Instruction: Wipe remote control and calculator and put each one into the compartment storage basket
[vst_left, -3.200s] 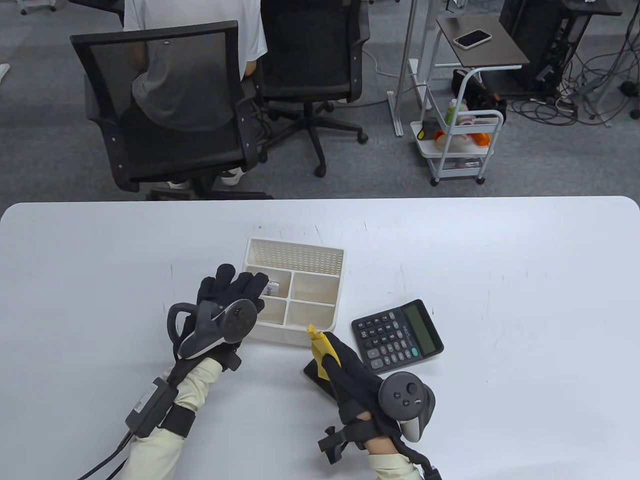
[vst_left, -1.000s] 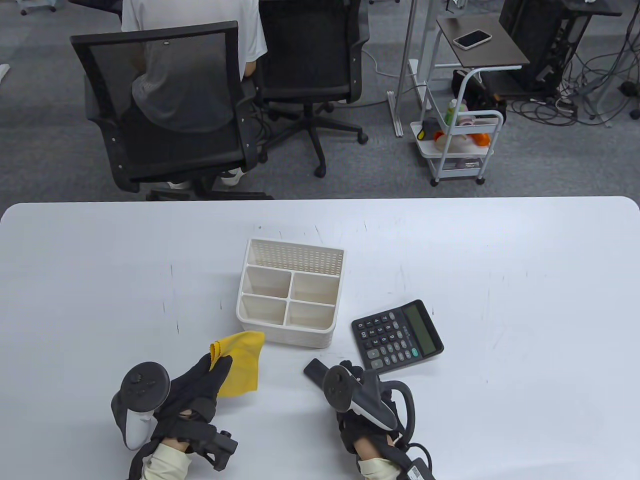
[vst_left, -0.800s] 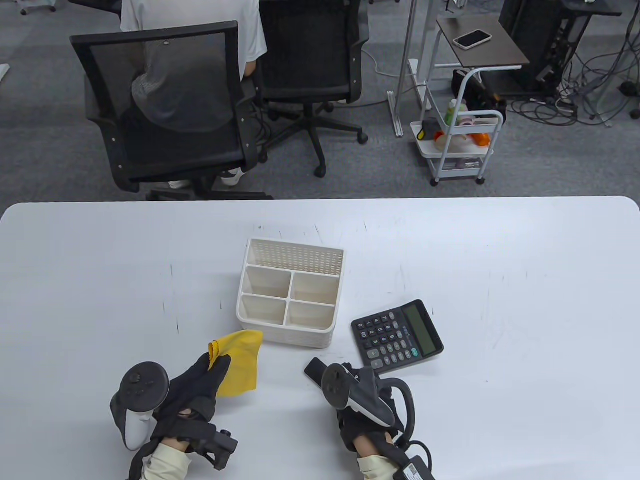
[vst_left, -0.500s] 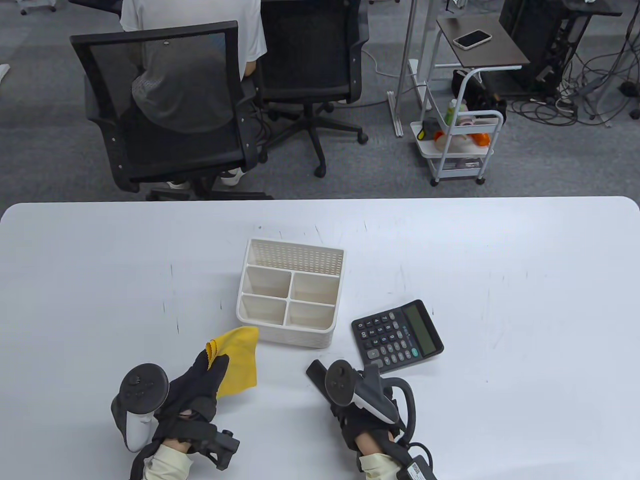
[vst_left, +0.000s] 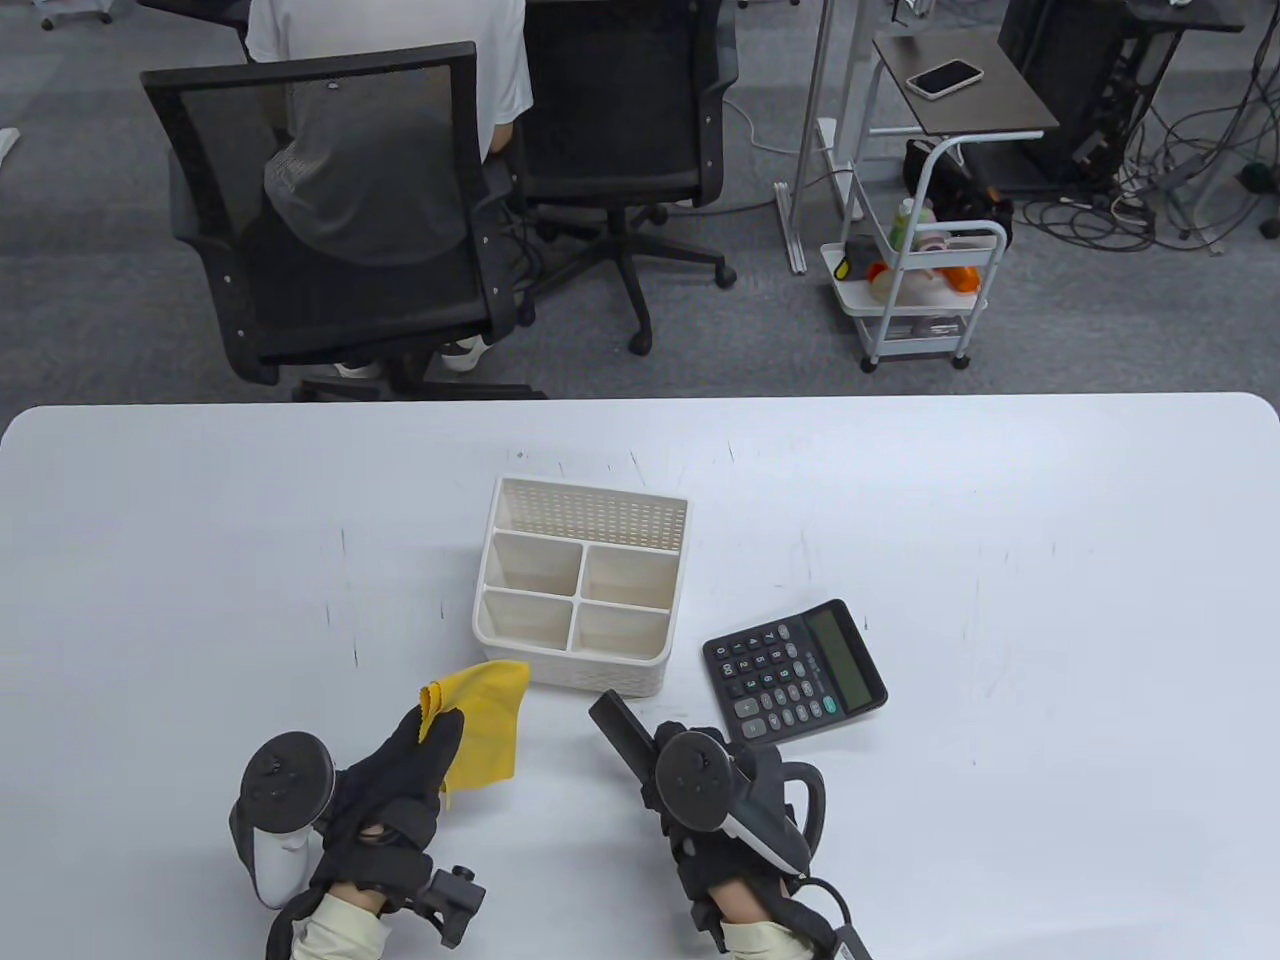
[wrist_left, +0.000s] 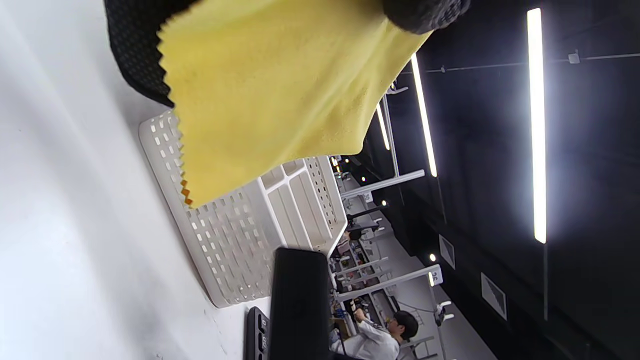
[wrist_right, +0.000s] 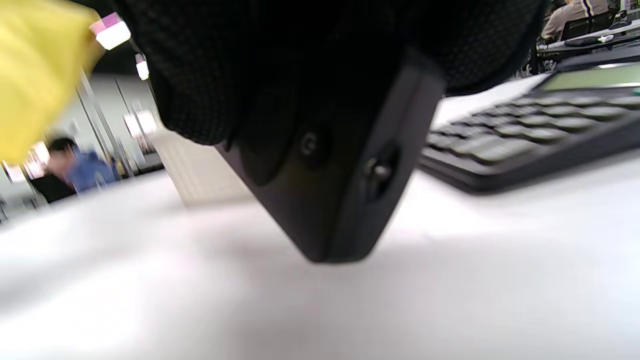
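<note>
1. The white table (vst_left: 1000, 600) fills the lower half of the table view; its near edge is cut off by the frame, and fine dark scuffs mark its top.
2. The compartment storage basket (vst_left: 655, 672) stands near the middle of the table; four small front compartments and a longer rear one behind a perforated wall all show bare floors; in the left wrist view the yellow cloth hides part of its near wall.
3. The calculator (vst_left: 795, 672) lies flat just right of the basket, keys up, display toward the far right; its near corner is close to the right hand, and whether the two touch cannot be told.
4. The yellow cloth (vst_left: 485, 725) hangs from the left hand, close to the basket's front-left corner; whether its lower edge touches the table is unclear.
5. The left hand (vst_left: 395, 800) pinches the cloth by one corner, with fingers closed over the fabric; the tracker covers most of the hand's back, and in the left wrist view only a fingertip and a strip of glove show.
6. The right hand (vst_left: 725, 800) is wrapped around the remote control (vst_left: 620, 728), fingers curled on its near half; the tracker hides that grip from above; the right wrist view, blurred, shows its near end lifted clear of the table; the far end points at the basket's front wall.
</note>
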